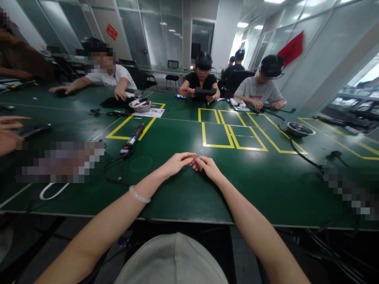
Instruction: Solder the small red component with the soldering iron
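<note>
Left hand (177, 163), right hand (209, 166) — orange piece (193, 156) between

The single head-worn camera is looking forward and down from above the wearer's lap, facing across the green desk (266, 185), both forearms lying close beneath the lens.

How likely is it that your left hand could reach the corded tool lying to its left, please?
Probably yes: the corded tool lies on bare green table left of the left hand, nothing between. But its fingers share a small orange piece with the right hand.
</note>
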The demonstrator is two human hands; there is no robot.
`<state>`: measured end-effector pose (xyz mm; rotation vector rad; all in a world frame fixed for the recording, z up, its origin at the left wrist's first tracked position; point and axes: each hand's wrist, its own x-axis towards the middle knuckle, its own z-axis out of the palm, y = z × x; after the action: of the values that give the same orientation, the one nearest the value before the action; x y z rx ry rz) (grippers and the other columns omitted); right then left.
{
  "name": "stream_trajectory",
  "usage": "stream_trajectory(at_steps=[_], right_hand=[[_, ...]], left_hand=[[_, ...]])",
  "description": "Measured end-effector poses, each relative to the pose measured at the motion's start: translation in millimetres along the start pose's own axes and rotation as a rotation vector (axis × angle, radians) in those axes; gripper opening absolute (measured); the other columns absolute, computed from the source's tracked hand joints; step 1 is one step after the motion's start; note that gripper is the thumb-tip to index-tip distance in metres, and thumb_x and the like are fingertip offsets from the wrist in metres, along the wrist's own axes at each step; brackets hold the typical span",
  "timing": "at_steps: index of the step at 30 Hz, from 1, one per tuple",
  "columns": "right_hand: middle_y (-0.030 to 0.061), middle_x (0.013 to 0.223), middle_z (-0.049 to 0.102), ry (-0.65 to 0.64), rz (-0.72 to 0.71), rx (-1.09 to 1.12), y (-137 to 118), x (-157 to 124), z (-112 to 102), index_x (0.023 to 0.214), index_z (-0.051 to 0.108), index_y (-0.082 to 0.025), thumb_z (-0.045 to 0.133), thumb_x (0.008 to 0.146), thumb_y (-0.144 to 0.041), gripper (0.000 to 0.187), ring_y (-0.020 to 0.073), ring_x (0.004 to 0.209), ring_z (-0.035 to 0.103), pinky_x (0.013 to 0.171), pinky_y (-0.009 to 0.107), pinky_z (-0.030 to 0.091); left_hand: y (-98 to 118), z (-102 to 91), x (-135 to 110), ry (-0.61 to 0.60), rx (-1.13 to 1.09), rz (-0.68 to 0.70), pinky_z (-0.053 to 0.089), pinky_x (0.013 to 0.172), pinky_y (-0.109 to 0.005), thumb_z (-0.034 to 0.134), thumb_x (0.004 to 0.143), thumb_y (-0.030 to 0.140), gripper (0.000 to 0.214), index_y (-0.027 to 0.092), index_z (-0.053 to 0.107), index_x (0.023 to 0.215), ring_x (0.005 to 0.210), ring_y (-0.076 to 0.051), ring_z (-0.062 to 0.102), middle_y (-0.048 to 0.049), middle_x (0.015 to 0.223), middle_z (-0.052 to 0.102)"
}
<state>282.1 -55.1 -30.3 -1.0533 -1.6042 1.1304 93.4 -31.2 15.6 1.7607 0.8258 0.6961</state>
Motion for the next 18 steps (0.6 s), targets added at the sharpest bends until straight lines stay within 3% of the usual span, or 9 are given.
stream_trajectory(at_steps=[4, 9, 15, 18], right_hand=[[0.003, 0.064, 0.063, 0.003, 0.012, 0.048, 0, 2, 0, 0.076, 0.059, -0.016, 0.046, 0.088, -0.062, 0.049, 0.0112, 0.055, 0.056, 0.052, 0.023, 0.042], [0.0002, 0.059, 0.061, 0.03, 0.019, 0.053, -3, 0, 2, 0.076, 0.056, -0.018, 0.051, 0.085, -0.062, 0.046, 0.0104, 0.052, 0.054, 0.05, 0.022, 0.04], [-0.0002, 0.065, 0.064, 0.037, 0.03, 0.108, -5, -2, 4, 0.081, 0.057, -0.018, 0.064, 0.078, -0.056, 0.039, 0.0102, 0.054, 0.055, 0.051, 0.022, 0.041], [-0.0005, 0.069, 0.063, 0.036, 0.027, 0.135, -4, -2, 6, 0.079, 0.057, -0.018, 0.072, 0.073, -0.05, 0.036, 0.01, 0.055, 0.055, 0.053, 0.023, 0.044]], left_hand=[[-9, 6.1, 0, -0.024, -0.032, -0.004, 0.045, 0.088, -0.034, 0.057, 0.085, 0.037, 0.048, 0.01, 0.06, 0.124, 0.089, -0.017, 0.06, -0.0096, 0.104, 0.069], [-16, 3.1, -3, -0.063, 0.027, 0.042, 0.045, 0.089, -0.034, 0.055, 0.087, 0.033, 0.045, 0.013, 0.059, 0.128, 0.095, -0.018, 0.061, -0.0092, 0.11, 0.068], [-14, 2.9, -9, 0.065, 0.446, 0.238, 0.045, 0.088, -0.032, 0.052, 0.09, 0.033, 0.04, 0.023, 0.062, 0.127, 0.094, -0.017, 0.059, -0.0052, 0.101, 0.063], [-12, 3.3, -11, 0.086, 0.517, 0.304, 0.045, 0.089, -0.031, 0.052, 0.091, 0.029, 0.037, 0.026, 0.063, 0.125, 0.097, -0.017, 0.058, -0.0048, 0.102, 0.061]])
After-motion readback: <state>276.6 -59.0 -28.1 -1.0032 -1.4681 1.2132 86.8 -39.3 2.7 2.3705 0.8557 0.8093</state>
